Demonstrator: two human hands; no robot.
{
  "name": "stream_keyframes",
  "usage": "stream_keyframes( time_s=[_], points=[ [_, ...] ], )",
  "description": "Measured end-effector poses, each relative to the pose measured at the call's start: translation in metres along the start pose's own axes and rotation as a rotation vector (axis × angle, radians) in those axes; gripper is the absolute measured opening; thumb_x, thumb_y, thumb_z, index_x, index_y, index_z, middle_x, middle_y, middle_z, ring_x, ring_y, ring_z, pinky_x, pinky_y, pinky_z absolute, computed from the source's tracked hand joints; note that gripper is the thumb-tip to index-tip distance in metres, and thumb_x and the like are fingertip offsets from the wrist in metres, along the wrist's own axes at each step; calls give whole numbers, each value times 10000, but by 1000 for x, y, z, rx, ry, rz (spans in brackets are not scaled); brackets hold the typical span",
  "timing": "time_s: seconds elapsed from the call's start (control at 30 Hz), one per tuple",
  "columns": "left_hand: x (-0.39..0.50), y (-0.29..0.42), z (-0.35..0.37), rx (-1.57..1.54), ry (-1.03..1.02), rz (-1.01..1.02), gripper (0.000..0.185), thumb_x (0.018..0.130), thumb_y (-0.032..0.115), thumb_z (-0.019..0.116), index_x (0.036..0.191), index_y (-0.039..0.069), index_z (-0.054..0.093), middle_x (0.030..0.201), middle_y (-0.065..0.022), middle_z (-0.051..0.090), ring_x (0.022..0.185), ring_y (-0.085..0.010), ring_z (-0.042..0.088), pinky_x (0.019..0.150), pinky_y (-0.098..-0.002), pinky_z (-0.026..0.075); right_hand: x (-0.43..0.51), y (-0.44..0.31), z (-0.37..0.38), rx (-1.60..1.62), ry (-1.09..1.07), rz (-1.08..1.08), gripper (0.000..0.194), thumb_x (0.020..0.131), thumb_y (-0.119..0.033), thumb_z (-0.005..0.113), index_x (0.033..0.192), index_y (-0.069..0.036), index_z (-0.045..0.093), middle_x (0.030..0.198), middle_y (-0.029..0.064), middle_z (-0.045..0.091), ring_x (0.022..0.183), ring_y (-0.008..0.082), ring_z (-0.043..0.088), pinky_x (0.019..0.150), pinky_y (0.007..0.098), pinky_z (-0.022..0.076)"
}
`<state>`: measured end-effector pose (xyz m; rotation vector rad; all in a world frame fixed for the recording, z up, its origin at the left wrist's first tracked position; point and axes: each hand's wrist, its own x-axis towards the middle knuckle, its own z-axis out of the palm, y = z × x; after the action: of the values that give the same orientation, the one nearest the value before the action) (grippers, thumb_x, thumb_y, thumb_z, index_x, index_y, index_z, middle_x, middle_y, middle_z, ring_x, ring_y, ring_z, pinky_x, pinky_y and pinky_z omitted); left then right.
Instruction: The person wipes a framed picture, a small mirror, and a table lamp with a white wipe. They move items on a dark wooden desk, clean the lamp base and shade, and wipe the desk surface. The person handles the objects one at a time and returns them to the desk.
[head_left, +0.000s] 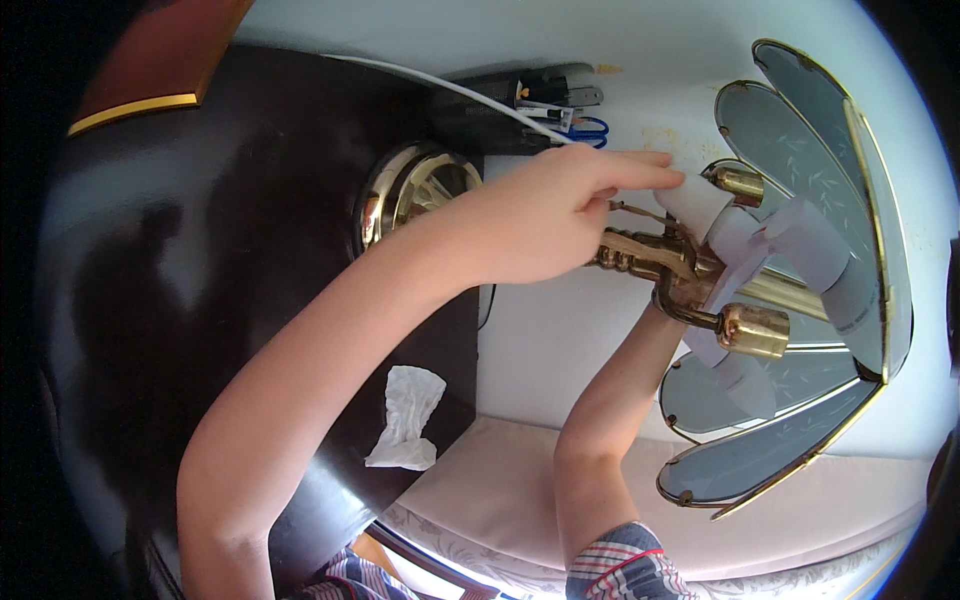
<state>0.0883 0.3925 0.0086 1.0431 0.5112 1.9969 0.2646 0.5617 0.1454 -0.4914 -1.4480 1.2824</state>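
Note:
A brass table lamp (636, 251) has a ribbed stem, a round polished base (420, 191) and a shade of grey glass petals (810, 161) with etched leaves. Across the stem lies my left hand (544, 214), its forefinger stretched so the tip meets a white cylindrical piece (697, 202) near the sockets. Its other fingers are mostly hidden. My right hand (670, 315) reaches in behind the lamp's curved arms, with only the wrist area plain. A brass socket (754, 330) stands in front of it. Several pale, blurred shapes (806, 244) sit inside the shade.
The base stands on a dark glossy table (262, 172). A crumpled white tissue (409, 420) lies near its edge. By the wall are a black pen holder (480, 112), blue-handled scissors (592, 131) and a white cable (450, 86). A pinkish cushioned seat (510, 480) runs below.

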Motion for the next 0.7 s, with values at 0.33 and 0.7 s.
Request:
stream_keyframes(
  time_s=[0.33,0.7],
  points=[
    [-29,-8,-16,141,258,-200,374,850,-127,490,1152,36,641,1220,-71,623,1141,-199,593,1018,-320,459,5,9,-7,90,-238,-4,223,976,-231,561,1125,-66,553,1063,92,582,1001,234,521,942,380,436],
    [-31,1,16,428,246,55,363,749,163,732,1050,38,572,1041,-116,598,1095,-317,557,897,-412,469,0,9,26,444,-858,318,128,1010,-211,483,1014,-115,568,909,25,577,858,167,491,860,327,415]
  ],
)
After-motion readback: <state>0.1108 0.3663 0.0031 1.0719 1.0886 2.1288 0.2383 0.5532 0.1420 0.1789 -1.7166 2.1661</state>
